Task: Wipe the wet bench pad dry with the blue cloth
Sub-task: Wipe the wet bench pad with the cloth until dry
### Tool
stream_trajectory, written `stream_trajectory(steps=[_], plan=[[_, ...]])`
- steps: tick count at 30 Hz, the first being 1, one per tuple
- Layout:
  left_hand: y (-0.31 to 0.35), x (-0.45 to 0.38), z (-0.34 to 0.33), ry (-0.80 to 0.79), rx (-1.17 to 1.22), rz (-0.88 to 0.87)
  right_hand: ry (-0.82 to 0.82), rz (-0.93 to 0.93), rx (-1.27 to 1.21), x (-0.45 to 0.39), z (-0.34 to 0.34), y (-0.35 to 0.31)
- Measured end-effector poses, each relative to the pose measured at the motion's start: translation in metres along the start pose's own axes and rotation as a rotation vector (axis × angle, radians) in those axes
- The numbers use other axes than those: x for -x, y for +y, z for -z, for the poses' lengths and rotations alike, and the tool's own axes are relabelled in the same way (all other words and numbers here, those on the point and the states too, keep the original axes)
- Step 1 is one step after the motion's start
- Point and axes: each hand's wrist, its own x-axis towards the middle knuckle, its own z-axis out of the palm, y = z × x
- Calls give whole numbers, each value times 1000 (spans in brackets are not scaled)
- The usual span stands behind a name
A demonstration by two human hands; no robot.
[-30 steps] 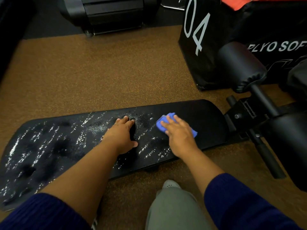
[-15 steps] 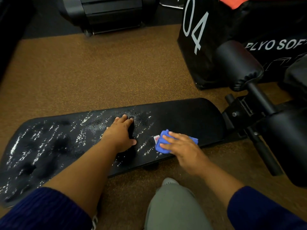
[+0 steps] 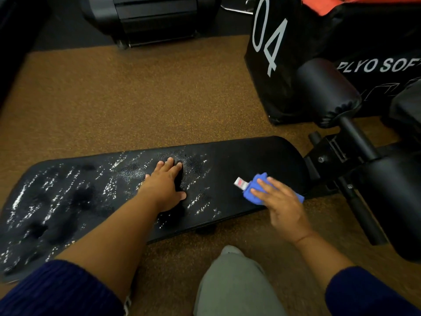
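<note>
The long black bench pad (image 3: 246, 156) lies across the lower half of the view. Its left and middle parts shine with white streaks of water; its right end looks matt and dark. My left hand (image 3: 165, 187) rests flat on the middle of the pad, fingers spread. My right hand (image 3: 281, 205) presses the blue cloth (image 3: 254, 190) down on the pad near its front right edge. A small white tag sticks out from the cloth's left side. Most of the cloth is hidden under my fingers.
The bench's black frame and roller pads (image 3: 328, 92) stand at the right. A black soft plyo box (image 3: 296, 53) marked 04 sits behind them. Black equipment (image 3: 155, 17) stands at the back. The floor is brown speckled rubber (image 3: 136, 99). My knee (image 3: 230, 281) is below the pad.
My right hand has slid the blue cloth from the pad's middle toward the front edge and then to the right. My left hand has stayed in place.
</note>
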Motion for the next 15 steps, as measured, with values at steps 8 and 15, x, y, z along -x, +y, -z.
stream_trajectory(steps=[8,15], plan=[[-2,-1,-1,11,9,-5,-110,243,-80,11,-17,-29],[-2,-2,-3,12,14,-1,-2,93,-110,14,-29,-57]])
